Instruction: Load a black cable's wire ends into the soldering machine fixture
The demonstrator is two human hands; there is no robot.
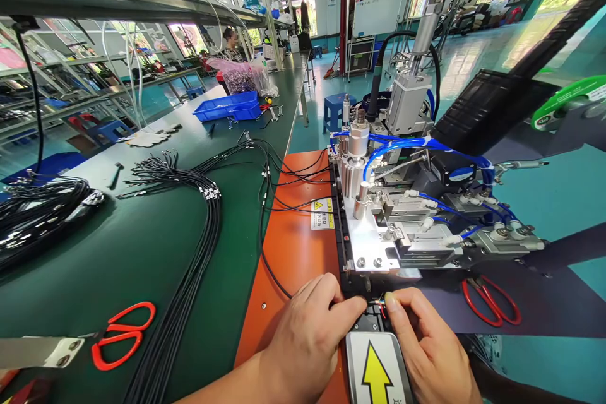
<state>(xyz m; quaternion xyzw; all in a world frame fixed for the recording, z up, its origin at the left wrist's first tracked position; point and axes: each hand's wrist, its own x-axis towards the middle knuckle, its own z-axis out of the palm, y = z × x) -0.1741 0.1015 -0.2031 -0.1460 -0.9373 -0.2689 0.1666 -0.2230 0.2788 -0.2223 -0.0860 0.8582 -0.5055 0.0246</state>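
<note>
My left hand [310, 328] and my right hand [426, 344] meet at the front of a small pneumatic machine [392, 221] with blue air hoses. Both pinch the end of a thin black cable [272, 268], whose red and white wire tips [379, 307] show between my fingertips at the machine's slot. The cable loops back to the left over the orange base plate [288, 246]. Just below my fingers lies a grey plate with a yellow arrow [376, 369] pointing at the machine.
Bundles of black cables [189, 202] lie across the green bench [118, 252]. Red-handled scissors [120, 334] lie at the left, another red pair [492, 303] at the right. A blue bin [230, 107] stands further back, and a person sits at the far end.
</note>
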